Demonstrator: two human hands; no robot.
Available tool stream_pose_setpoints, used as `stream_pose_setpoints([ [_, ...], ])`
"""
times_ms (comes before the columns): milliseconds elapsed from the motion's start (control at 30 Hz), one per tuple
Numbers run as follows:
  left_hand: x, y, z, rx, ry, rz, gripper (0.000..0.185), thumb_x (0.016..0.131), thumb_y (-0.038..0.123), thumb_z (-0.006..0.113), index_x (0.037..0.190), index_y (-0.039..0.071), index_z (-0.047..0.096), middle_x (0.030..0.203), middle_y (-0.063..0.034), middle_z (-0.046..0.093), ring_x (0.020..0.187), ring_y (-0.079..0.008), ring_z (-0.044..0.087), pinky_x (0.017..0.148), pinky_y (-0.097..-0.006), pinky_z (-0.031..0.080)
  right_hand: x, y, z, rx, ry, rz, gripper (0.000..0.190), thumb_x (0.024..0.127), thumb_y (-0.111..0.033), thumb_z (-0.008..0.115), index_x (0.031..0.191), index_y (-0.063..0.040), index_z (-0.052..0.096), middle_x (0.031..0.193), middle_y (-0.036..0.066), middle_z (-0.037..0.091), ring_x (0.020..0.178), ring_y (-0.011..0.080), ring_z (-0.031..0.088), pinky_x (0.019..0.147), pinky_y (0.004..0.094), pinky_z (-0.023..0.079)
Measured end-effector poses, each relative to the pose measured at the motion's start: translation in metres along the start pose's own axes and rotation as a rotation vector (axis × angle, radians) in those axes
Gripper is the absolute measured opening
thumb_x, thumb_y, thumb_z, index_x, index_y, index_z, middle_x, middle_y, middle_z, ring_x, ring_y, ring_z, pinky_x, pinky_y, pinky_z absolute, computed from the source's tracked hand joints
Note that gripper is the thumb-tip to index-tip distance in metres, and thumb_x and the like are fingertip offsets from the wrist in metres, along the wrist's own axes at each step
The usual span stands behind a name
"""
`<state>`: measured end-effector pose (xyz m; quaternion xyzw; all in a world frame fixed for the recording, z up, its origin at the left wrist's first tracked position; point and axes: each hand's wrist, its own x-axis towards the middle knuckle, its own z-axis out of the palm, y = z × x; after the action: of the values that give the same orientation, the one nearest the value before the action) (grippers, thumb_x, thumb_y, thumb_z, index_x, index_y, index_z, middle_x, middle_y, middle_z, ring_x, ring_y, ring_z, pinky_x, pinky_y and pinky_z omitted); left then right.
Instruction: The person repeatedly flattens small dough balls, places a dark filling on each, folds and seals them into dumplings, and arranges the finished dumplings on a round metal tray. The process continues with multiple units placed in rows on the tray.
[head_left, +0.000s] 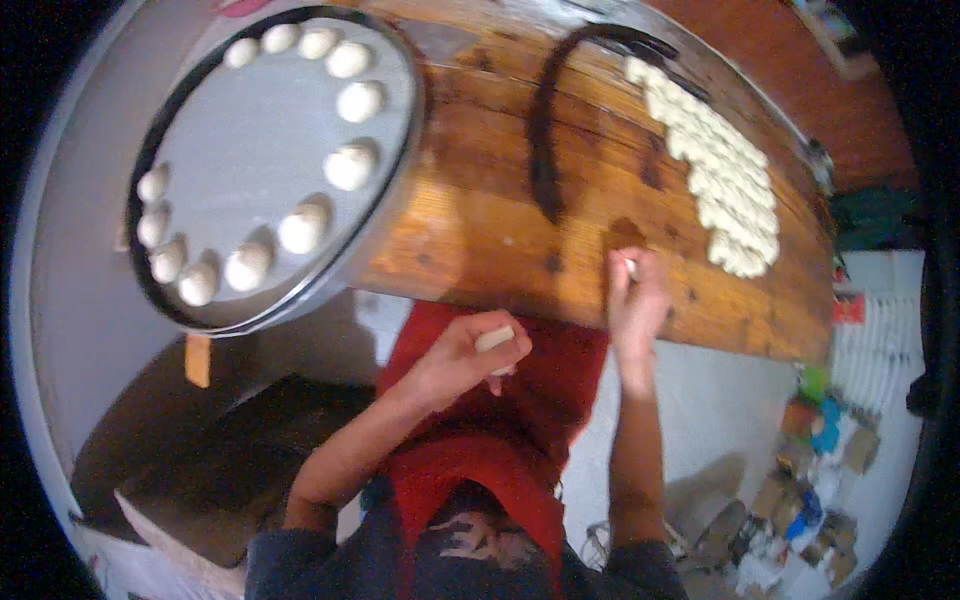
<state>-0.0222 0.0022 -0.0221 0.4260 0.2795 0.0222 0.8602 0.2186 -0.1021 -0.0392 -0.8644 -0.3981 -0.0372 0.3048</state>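
My left hand (480, 352) is closed around a pale piece of dough (495, 339), over the red apron in front of the wooden table's edge. My right hand (639, 300) is over the table near its front edge, with a small white bit, apparently dough, showing between thumb and fingers. At the left stands a large round tray (247, 142) with a pale mesh-like surface. Several round dough balls (304, 229) lie spaced around its rim. On the right of the table, many dough pieces (724, 165) lie packed together in a long slanting group.
A dark curved strip (544, 135) lies on the wooden table (480, 225) between tray and dough pieces. A small wooden piece (198, 360) juts out below the tray. A dark brown surface (247, 442) is at lower left. Mixed litter and boxes (806, 510) lie on the floor at lower right.
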Motion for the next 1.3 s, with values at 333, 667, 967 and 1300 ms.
stream_pose_setpoints([
  [333, -0.090, 0.166, -0.118, 0.774, 0.501, 0.655, 0.024, 0.097, 0.001, 0.065, 0.120, 0.009, 0.061, 0.107, -0.0022, 0.065, 0.096, -0.0115, 0.065, 0.083, -0.0286, 0.056, 0.002, -0.001, 0.017, 0.036, -0.120, -0.135, 0.042, 0.101, -0.006, 0.056, 0.143, -0.004, 0.058, 0.162, 0.024, 0.042, 0.148, 0.0438, 0.042, 0.122, 0.0488, 0.036],
  [667, -0.033, 0.299, -0.381, 1.067, 1.064, 0.564, 0.054, 0.084, 0.025, 0.082, 0.132, 0.007, 0.067, 0.107, -0.0089, 0.074, 0.101, -0.0208, 0.069, 0.092, -0.0360, 0.055, 0.004, 0.011, 0.025, -0.049, -0.092, -0.147, 0.037, 0.096, -0.006, 0.061, 0.133, -0.004, 0.064, 0.156, 0.023, 0.050, 0.145, 0.0443, 0.045, 0.120, 0.0514, 0.036],
  [967, -0.017, 0.304, -0.401, 1.532, 1.355, 0.429, 0.049, 0.081, 0.033, 0.082, 0.123, 0.008, 0.076, 0.105, -0.0175, 0.079, 0.101, -0.0313, 0.076, 0.092, -0.0417, 0.058, 0.003, 0.010, 0.025, -0.057, -0.075, -0.142, 0.036, 0.093, -0.011, 0.062, 0.128, -0.006, 0.067, 0.154, 0.023, 0.052, 0.143, 0.0454, 0.047, 0.119, 0.0538, 0.037],
  [1300, -0.028, 0.324, -0.405, 1.595, 1.140, 0.392, 0.051, 0.080, 0.025, 0.079, 0.128, 0.009, 0.074, 0.119, -0.0218, 0.075, 0.108, -0.0365, 0.073, 0.096, -0.0452, 0.057, 0.006, 0.007, 0.023, -0.050, -0.064, -0.162, 0.032, 0.093, -0.010, 0.063, 0.125, -0.005, 0.067, 0.152, 0.024, 0.053, 0.142, 0.0463, 0.048, 0.119, 0.0540, 0.037],
])
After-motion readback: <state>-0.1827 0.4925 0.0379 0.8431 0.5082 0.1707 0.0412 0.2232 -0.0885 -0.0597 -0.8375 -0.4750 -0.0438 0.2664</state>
